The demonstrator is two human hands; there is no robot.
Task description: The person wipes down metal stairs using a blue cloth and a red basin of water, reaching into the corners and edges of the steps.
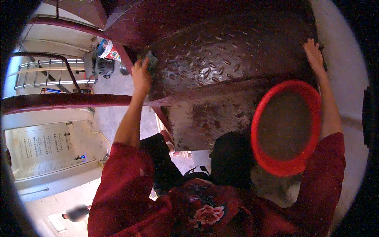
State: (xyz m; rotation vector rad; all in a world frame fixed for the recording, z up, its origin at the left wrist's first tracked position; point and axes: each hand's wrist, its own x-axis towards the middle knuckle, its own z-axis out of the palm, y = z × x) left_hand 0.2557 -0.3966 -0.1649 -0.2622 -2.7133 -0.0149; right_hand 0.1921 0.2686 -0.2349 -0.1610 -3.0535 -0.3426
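A greyish-green cloth (pixel 152 60) is in my left hand (pixel 142 75), pressed near the left edge of a dark red metal stair tread (pixel 216 59) with a raised diamond pattern. The tread looks wet and shiny towards its left half. My right hand (pixel 314 54) rests with fingers spread at the tread's right end, beside the pale wall; nothing shows in it. Below that arm stands a red plastic basin (pixel 257 130) holding murky brownish liquid. A lower step (pixel 201 127), dirty and stained, lies between the tread and my legs.
Dark red metal railings (pixel 68 102) run along the left. Beyond them are an aluminium ladder (pixel 53 84), a paint bucket (pixel 106 49), dark bags (pixel 100 63) and a yellow cable (pixel 99 134) on the floor below. A pale wall (pixel 340 89) borders the right side. A person (pixel 77 213) is far off at lower left.
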